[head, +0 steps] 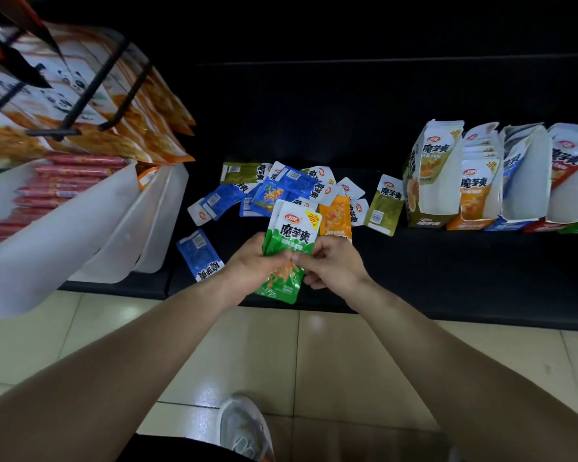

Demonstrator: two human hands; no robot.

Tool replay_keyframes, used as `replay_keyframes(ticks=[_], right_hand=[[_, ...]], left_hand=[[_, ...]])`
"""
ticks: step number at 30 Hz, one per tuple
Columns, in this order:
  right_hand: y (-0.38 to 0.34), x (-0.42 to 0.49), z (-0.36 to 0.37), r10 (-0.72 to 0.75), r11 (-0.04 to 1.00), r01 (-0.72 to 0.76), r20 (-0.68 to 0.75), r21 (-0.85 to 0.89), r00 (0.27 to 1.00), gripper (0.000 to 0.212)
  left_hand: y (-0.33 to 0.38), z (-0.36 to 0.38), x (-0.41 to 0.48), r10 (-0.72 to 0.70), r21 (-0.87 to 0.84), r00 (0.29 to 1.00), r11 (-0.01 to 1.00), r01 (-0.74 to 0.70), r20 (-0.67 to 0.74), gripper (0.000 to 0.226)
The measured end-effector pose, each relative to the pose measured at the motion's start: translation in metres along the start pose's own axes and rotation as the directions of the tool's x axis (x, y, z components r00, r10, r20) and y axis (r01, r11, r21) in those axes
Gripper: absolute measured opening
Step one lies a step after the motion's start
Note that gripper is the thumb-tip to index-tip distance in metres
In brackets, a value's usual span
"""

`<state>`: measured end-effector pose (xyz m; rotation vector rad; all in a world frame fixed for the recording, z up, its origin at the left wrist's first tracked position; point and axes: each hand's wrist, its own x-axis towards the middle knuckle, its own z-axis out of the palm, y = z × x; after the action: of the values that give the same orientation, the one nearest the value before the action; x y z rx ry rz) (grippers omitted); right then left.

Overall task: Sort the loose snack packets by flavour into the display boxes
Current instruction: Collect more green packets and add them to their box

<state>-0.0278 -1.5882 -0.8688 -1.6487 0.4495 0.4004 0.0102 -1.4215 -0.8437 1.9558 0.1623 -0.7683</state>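
Stands before a low black shelf [447, 261], both hands just above its front edge. Grips a thin stack of green packets [292, 231] with the left hand [251, 261], fingers curled round the left side of the stack. Pinches the same stack at its middle with the right hand [334, 265], thumb and forefinger closed on the front face, the other fingers curled loosely below. Keeps the stack upright, printed side to the camera, at least two packets one behind the other.

Behind the stack, on the shelf, a loose pile [291, 191] of blue, olive and white-topped packets, crossed over each other, some face down. Just to the right of the stack, an orange packet [336, 218], partly hidden by it. Apart from the pile on the left, a single blue packet [199, 253] near the shelf edge. At the right end of the pile, an olive packet [384, 205], close beside the first display box.

On the right part of the shelf, four display boxes in a row, side against side: an olive box [427, 181], an orange box [477, 195] filled with upright orange packets, a blue box [524, 181], a red box [568, 175].

At far left, white bins [80, 235] with red sausages [64, 181]; above them, hanging bags [80, 95] with panda print. Below, pale floor tiles [281, 345] and one grey shoe [244, 425].
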Motion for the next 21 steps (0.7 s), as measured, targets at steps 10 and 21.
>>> replay_keyframes(ticks=[10,21], right_hand=[[-0.009,-0.021,-0.037,0.009,0.984,0.002,0.059,-0.178,0.998,0.028],[-0.045,-0.121,-0.223,0.059,0.624,-0.028,0.011,-0.781,0.998,0.025]], left_hand=[[0.021,0.02,0.002,-0.022,0.004,0.994,1.0,0.022,0.108,0.019],[0.095,0.094,0.006,0.116,-0.041,0.983,0.993,-0.111,0.145,0.019]])
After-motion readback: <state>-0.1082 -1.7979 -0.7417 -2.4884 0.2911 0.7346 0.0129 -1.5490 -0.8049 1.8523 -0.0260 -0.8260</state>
